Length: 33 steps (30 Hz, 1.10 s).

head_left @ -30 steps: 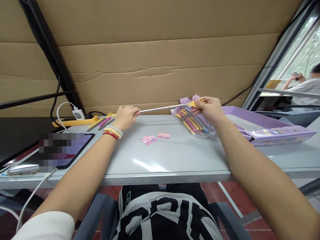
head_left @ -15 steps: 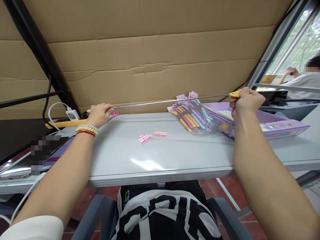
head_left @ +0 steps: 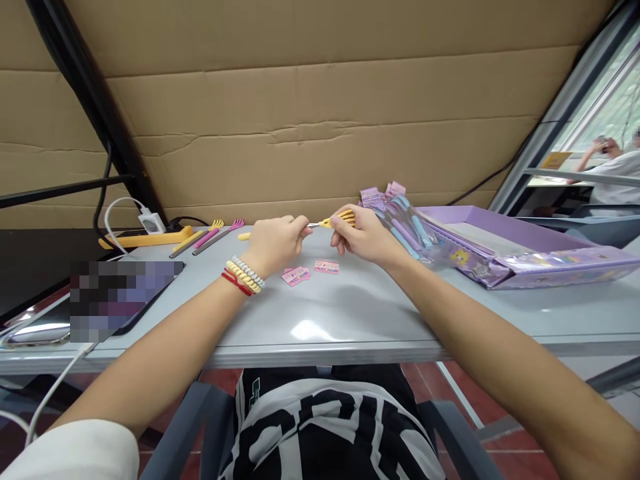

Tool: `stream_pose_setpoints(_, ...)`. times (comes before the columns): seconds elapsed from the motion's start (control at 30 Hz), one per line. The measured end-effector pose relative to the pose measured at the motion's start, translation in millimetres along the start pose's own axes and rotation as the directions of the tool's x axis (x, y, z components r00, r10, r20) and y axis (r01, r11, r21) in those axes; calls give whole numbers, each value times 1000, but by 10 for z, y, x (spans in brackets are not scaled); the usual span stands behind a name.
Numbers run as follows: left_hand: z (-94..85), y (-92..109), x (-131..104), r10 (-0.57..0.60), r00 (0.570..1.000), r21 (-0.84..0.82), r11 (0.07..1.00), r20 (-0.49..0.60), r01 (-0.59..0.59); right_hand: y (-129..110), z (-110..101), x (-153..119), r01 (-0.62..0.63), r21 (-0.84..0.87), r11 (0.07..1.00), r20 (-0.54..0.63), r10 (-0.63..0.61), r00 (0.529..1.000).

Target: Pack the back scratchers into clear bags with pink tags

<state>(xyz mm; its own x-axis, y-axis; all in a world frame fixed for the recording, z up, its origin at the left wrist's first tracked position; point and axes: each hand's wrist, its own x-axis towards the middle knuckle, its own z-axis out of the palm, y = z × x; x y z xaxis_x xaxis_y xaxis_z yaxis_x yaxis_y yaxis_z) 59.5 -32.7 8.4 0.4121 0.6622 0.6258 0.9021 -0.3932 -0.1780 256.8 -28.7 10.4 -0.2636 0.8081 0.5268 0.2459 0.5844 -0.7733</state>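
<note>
A yellow telescopic back scratcher (head_left: 325, 223) with a claw-shaped head spans my two hands above the middle of the table. My left hand (head_left: 279, 244) is closed round its handle, whose yellow end sticks out to the left. The fingers of my right hand (head_left: 356, 233) close on the yellow claw head. Only a short piece of metal rod shows between the hands. Pink cards (head_left: 296, 277) lie just below my left hand, with another pink card (head_left: 327, 267) beside them. Bagged back scratchers (head_left: 404, 223) in purple and blue lie right of my right hand.
Three back scratchers (head_left: 207, 238) lie at the back left, near a yellow bar (head_left: 145, 238) and a white charger (head_left: 151, 221). A tablet (head_left: 131, 293) rests at the left. An open purple box (head_left: 505, 257) stands at the right. Cardboard rises behind the table; another person sits far right.
My hands have come together from far apart, and the long metal rod between them has shortened. The scratchers at the back left and the tablet are now uncovered.
</note>
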Motion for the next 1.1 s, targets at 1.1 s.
stream_pose_setpoints(1.1, 112, -1061, 126, -210, 975, -5, 977, 74, 211, 318, -1394, -2, -92, 300, 950, -806, 304, 509)
